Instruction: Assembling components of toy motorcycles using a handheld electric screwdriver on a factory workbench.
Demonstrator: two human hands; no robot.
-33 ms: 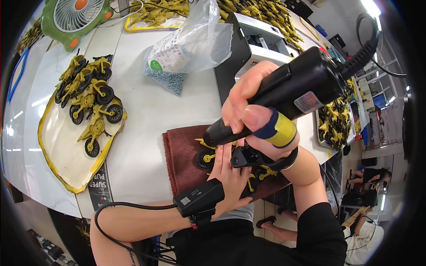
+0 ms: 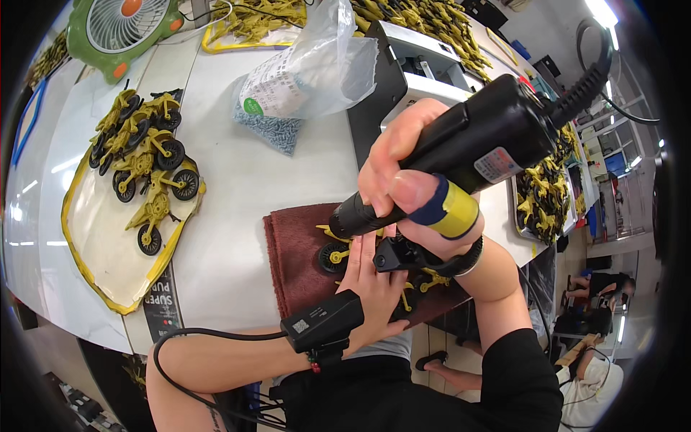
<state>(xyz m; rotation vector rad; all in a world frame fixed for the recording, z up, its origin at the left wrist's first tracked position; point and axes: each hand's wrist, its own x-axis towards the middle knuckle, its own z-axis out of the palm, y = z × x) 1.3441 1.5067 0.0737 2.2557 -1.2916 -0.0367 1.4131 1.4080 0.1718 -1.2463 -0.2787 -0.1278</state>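
Observation:
My right hand (image 2: 417, 194) is wrapped round a black corded electric screwdriver (image 2: 475, 133), which slants down to the left. Its tip end hovers over or meets a yellow toy motorcycle (image 2: 334, 257) with black wheels; the contact point is hidden. My left hand (image 2: 374, 295) lies with its fingers stretched across the toy on a brown cloth (image 2: 288, 248), its fingertips close beside the screwdriver's nose. More yellow and black toy parts (image 2: 432, 279) show on the cloth under my right wrist. A yellow and dark band is round my right thumb.
To the left, several assembled toy motorcycles (image 2: 151, 158) lie by a yellow-rimmed tray (image 2: 75, 252). A clear bag of small blue-grey pieces (image 2: 270, 129) stands behind the cloth, near a black and white machine (image 2: 417, 61). A green fan (image 2: 122, 29) is back left; more toys (image 2: 540, 201) fill a right-hand tray.

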